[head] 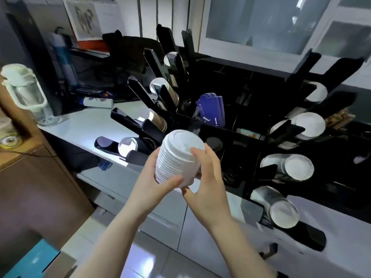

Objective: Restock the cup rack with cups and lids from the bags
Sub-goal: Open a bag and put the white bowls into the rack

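Observation:
A stack of white lids point(177, 157) is held in front of me at the middle of the view, tilted up and to the right. My left hand point(158, 177) grips its lower left side, thumb across the bottom. My right hand point(206, 171) wraps its right side, with fingers reaching the top lid. Behind it on the white counter point(84, 127) stands the black cup rack point(230, 121). Its slanted slots on the left hold brown cups point(158, 119), and those on the right hold white lids point(309, 123) and cups point(283, 211).
Blue sleeves point(212, 109) stand in the rack's middle compartment. A clear jug with a white lid point(26, 93) sits on the counter's left end beside a black monitor point(34, 57). A wooden cabinet point(30, 177) is at left, a blue box point(30, 259) on the floor.

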The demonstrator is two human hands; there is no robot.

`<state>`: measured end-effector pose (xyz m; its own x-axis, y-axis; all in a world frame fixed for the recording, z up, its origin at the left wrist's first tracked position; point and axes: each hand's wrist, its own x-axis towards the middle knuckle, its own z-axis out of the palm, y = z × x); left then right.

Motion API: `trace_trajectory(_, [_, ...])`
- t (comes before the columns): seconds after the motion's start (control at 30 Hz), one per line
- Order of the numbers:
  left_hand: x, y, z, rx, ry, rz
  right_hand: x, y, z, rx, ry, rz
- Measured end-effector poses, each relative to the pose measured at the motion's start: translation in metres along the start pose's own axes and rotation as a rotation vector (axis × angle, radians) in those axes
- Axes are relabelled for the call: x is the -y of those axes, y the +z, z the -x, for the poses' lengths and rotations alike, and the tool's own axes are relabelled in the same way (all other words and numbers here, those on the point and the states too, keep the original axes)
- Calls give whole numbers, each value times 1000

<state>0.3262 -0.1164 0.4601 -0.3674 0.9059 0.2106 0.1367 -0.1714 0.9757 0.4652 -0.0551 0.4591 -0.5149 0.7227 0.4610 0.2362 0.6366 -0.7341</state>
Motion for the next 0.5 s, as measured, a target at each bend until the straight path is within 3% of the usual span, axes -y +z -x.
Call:
trace_trajectory(0.17, [27,-2,-28,-28,-20,-7,-33,14,-25,93,84,-14])
trace_trajectory(0.33, [54,3,-52,-146,-14,-9,-55,21,-48,187,26,-128])
trace_trajectory(0.43, [62,10,-64,-178,7,-12,-59,22,-61,126,46,-243])
trace_trajectory(0.5, [64,18,-73,-147,32,-12,-61,24,-65,-21,98,-246])
